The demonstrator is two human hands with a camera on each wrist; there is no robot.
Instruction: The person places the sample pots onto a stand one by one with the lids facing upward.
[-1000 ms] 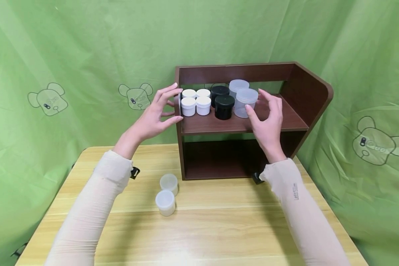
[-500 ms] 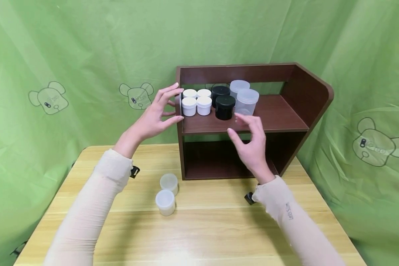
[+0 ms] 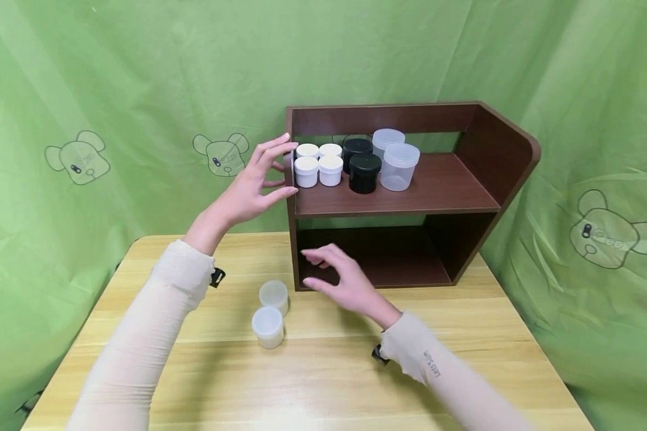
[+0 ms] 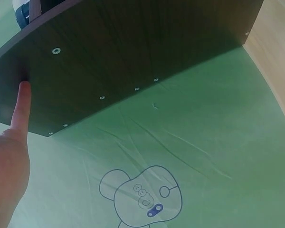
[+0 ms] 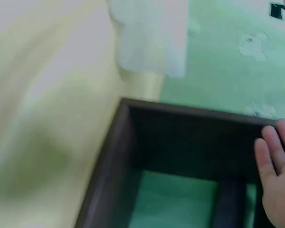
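In the head view we see the left hand (image 3: 253, 185), fingers spread wide and straight, pressing on the left side panel of the dark brown wooden two-tier shelf (image 3: 453, 191) at centre frame. The right hand (image 3: 345, 284), open with relaxed fingers and holding nothing, hovers low over the light wooden bench (image 3: 323, 383), in front of the shelf's lower opening. Just left of it, near the bench's middle, stand two small frosted translucent plastic jars (image 3: 269, 314), touching each other. On the upper tier sit four small white jars (image 3: 318, 164), two black jars (image 3: 361, 164) and two taller clear jars (image 3: 393, 158).

In the left wrist view we see the left hand (image 4: 9, 161) at lower left, one straight finger touching the shelf's dark panel (image 4: 133, 52).

The right wrist view is blurred; we make out the right hand's fingers (image 5: 275, 166) at the right edge, held straight beside the shelf's dark frame (image 5: 180, 137).
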